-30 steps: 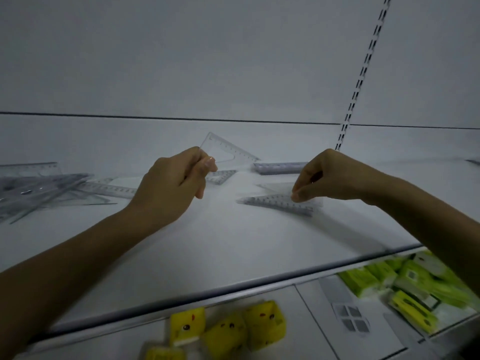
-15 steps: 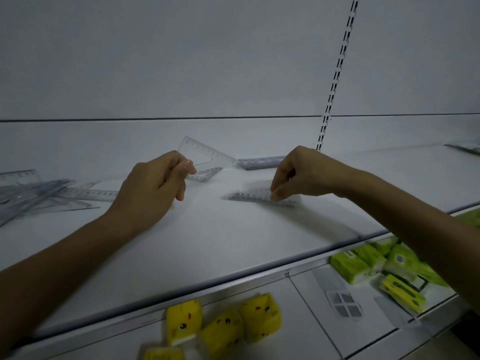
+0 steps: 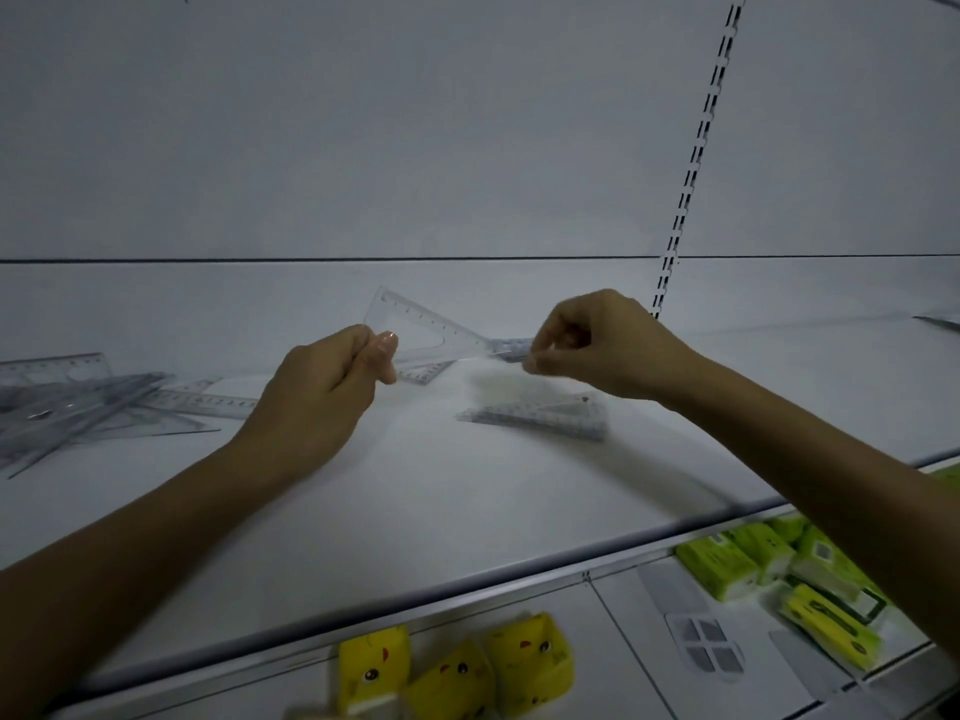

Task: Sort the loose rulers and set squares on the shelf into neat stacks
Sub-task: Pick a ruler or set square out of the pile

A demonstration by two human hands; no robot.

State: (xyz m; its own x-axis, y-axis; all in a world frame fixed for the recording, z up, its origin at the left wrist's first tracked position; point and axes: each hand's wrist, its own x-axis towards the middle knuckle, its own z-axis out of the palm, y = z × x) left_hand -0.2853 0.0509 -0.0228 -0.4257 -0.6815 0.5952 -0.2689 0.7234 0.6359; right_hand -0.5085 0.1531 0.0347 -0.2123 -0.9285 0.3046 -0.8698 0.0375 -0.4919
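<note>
- Left hand (image 3: 332, 392): fingers (image 3: 385, 350) clasped one corner of the clear set square (image 3: 426, 330), held above the shelf (image 3: 415, 501).
- Right hand (image 3: 608, 345) pinched its opposite tip, seemingly steadying it for the set-square stack (image 3: 540, 415) below.

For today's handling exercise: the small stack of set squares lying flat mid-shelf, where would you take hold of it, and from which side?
The stack of set squares lies flat on the shelf, tapering to a thin tip on the left. I would pinch its wide right end, coming from the right, since that end probably offers the fingers the most edge.
</note>
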